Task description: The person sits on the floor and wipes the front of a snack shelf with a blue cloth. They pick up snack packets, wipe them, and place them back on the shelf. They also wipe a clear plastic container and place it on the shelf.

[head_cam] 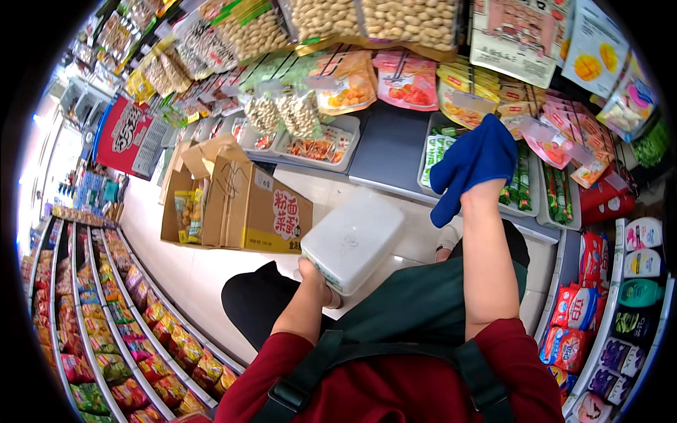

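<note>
My left hand (316, 281) grips the near left end of a white translucent plastic bin (353, 240), held tilted over the floor in front of my knees. Its contents cannot be made out. A blue cloth (476, 164) is in my right hand (484, 191); the cloth covers the fingers. That hand is above a white tray of green packets (437, 153) on the low shelf. Between the trays lies a bare stretch of grey shelf (390, 143). Left of it stands a white tray of red snack packets (317, 149).
An open cardboard box (227, 206) with yellow packets stands on the tiled floor at my left. Bagged snacks (404, 79) hang on hooks above the low shelf. Curved snack racks (113, 317) rise at left, and shelves of soap and bottles (642, 264) stand close at right.
</note>
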The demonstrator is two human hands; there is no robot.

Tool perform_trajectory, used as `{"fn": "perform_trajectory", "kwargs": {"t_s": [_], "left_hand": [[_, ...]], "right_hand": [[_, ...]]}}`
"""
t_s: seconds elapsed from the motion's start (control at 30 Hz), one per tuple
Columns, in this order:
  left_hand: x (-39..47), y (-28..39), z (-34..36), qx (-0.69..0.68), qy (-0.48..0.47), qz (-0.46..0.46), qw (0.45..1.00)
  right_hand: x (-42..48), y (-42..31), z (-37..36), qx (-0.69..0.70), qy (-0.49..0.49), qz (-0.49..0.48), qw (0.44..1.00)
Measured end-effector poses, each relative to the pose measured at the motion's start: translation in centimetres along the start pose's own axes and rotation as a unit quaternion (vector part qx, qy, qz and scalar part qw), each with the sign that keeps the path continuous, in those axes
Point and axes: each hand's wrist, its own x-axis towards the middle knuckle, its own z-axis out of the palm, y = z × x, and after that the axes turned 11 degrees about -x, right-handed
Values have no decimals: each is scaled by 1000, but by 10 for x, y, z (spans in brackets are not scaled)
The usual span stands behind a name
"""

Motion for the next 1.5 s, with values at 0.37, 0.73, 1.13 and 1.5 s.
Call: {"fn": "perform_trajectory", "kwargs": {"t_s": [0.37, 0.73, 1.13, 1.5], "left_hand": [[70, -19, -24, 211, 157, 47, 964], [39, 20, 33, 507, -76, 142, 847], [-182, 39, 106, 537, -385, 614, 432], [-194, 51, 105, 602, -446, 507, 426]], "right_hand": [[-14, 28, -8, -75, -37, 27, 996], [-6, 36, -16, -62, -195, 174, 963], [-28, 45, -7, -382, -410, 315, 766], [-43, 108, -12, -677, -328, -158, 640]]}}
